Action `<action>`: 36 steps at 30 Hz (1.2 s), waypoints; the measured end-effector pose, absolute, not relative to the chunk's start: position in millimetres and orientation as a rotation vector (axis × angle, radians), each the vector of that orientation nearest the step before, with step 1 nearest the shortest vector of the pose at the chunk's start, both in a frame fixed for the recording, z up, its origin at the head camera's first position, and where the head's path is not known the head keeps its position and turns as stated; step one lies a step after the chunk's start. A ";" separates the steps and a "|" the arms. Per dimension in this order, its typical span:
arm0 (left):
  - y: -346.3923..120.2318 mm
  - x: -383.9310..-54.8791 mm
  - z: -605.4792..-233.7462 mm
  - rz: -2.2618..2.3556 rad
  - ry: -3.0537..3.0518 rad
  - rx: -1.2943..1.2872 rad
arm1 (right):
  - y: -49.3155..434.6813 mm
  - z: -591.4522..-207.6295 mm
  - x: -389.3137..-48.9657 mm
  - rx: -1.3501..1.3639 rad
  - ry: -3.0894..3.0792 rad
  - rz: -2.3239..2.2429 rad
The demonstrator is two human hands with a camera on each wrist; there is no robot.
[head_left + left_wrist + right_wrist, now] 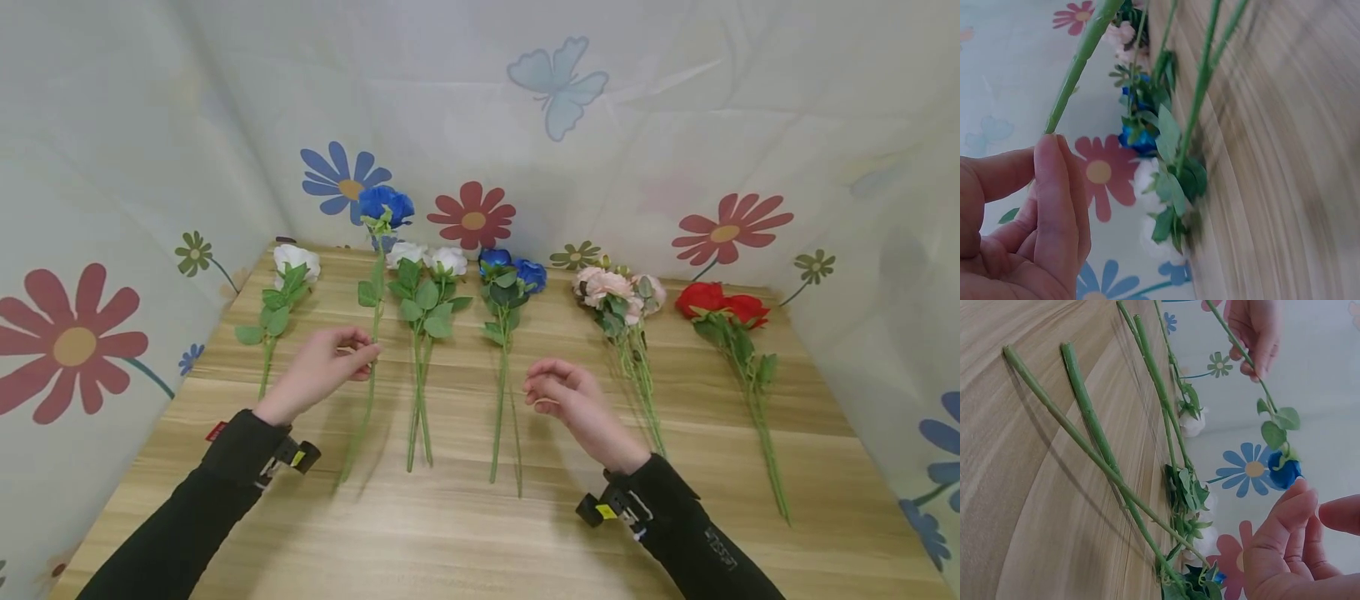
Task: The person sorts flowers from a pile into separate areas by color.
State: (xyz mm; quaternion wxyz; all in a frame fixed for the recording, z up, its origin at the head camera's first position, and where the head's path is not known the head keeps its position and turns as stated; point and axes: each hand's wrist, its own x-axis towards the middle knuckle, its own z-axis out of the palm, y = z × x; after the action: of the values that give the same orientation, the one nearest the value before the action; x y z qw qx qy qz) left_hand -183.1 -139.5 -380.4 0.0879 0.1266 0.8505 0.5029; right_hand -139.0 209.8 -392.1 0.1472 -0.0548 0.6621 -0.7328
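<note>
My left hand (330, 367) pinches the green stem of a blue artificial rose (386, 207), held upright above the table with its bloom at the top. In the left wrist view the thumb and fingertips (1054, 162) meet on that stem. My right hand (572, 407) hovers with loosely bent fingers, nothing between them, just right of two blue roses (517, 273) lying with crossed stems. Two white roses (427, 260) lie between the hands, their stems also crossing. Left of my left hand lies a single white rose (296, 262), its lower stem hidden behind the hand.
Right of my right hand lie a bunch of pink flowers (615, 292) and two red roses (720, 304). All rest on a wooden table (465, 542), blooms toward the back. A pale curtain (420, 92) printed with flowers and a butterfly hangs behind and at both sides.
</note>
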 end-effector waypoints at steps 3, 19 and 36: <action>-127.8 -185.3 -377.4 1.564 2.485 0.369 | 208.0 -393.3 -138.0 -0.168 1.936 -2.080; -72.8 -189.2 -372.0 1.852 2.322 0.407 | 189.3 -393.6 -130.7 -0.318 2.137 -1.860; -36.3 -187.8 -374.5 2.020 2.169 0.443 | 171.5 -392.7 -127.9 -0.469 2.206 -1.753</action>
State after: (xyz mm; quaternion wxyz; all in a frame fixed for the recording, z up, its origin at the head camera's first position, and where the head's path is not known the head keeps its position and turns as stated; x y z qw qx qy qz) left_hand -187.8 -36.3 -374.5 0.0721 0.1476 0.7219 0.6722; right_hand -127.9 171.5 -392.7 0.1421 -0.1627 0.7643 -0.6076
